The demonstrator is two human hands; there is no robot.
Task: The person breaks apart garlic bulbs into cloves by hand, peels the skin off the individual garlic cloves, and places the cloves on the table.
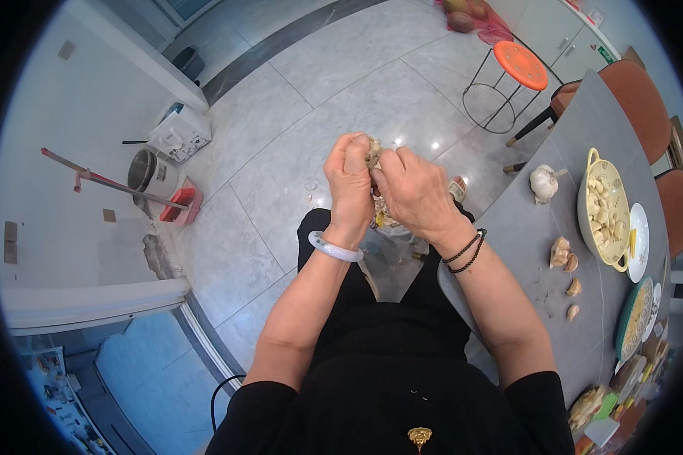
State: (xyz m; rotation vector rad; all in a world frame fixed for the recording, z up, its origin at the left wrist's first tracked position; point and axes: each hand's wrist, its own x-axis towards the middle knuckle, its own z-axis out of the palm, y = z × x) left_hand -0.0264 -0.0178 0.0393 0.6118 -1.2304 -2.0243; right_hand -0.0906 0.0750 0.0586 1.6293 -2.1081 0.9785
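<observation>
Between my two hands, above my lap, is a piece of a garlic bulb [374, 152], mostly covered by the fingers. My left hand [347, 173] grips its left side, thumb bent over the top. The fingers of my right hand [412, 190] press on it from the right. Below the hands, a bin or bag holds garlic skins [382, 216], partly hidden by my wrists. On the table to my right lie a whole garlic bulb [544, 183], a broken bulb piece [559, 252] and several loose cloves [574, 287]. Beyond them, a yellow two-handled bowl [585, 227] holds peeled cloves [602, 210].
The grey table [523, 273] curves along my right side. It carries a white plate [637, 267], a green-rimmed dish [622, 335] and cluttered packets. An orange stool [521, 63] stands ahead. At left are a dustpan [189, 206], a bucket [162, 175] and a white box [185, 136].
</observation>
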